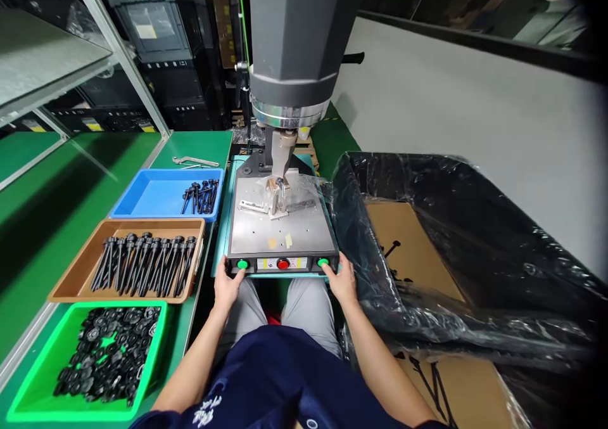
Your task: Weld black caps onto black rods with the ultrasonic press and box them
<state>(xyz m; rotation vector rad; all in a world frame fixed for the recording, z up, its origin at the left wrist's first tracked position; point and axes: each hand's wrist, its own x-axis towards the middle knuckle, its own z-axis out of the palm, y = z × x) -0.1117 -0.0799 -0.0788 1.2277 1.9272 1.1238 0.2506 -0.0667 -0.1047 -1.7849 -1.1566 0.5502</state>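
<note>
My left hand (228, 284) grips the left front corner of the machine's control box (251, 265), its thumb at the left green button (242, 264). At the opposite corner my right hand (342, 281) holds the box likewise, thumb at the right green button (323, 262). A red button (283, 264) sits between them. Behind the box lies a metal plate (256, 239) with a small metal fixture (277, 202) on it. The machine's horn (284, 153) reaches down to the fixture, where a small dark part (279, 183) shows; its exact shape is unclear.
Left on the green bench are a blue tray (137, 194) and a brown tray (78, 277) of black stemmed parts, and a green tray (28, 391) of black round parts. A wrench (196, 161) lies behind. On the right stands a plastic-lined bin (418, 175) with cardboard (403, 226).
</note>
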